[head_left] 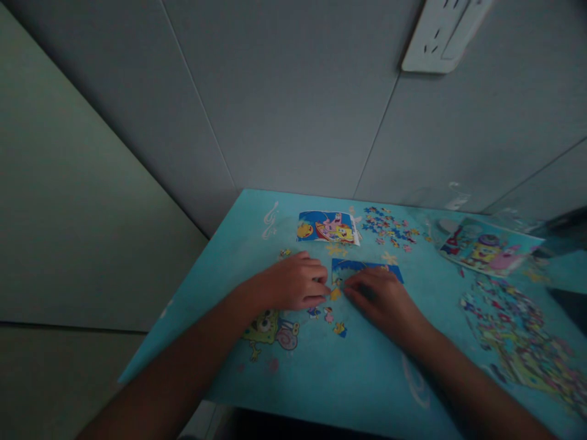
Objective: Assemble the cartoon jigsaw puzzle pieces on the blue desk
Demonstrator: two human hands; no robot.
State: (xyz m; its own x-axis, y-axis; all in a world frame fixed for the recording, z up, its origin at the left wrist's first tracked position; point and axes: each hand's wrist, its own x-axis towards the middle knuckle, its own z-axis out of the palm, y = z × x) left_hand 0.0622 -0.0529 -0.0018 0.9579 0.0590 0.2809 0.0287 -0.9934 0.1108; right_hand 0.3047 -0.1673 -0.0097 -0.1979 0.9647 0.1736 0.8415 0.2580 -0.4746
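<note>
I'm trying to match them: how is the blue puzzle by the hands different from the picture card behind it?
The picture card shows yellow and pink characters; the visible part of the blue puzzle is mostly blue. The right hand covers part of the blue puzzle, while the picture card lies uncovered. Both have blue and lie on the table.

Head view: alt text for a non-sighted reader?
A person's left hand and right hand are close together at a partly built jigsaw on a turquoise table. Beyond it lie a cartoon picture card and loose pieces; a larger spread of pieces lies at right.
</note>
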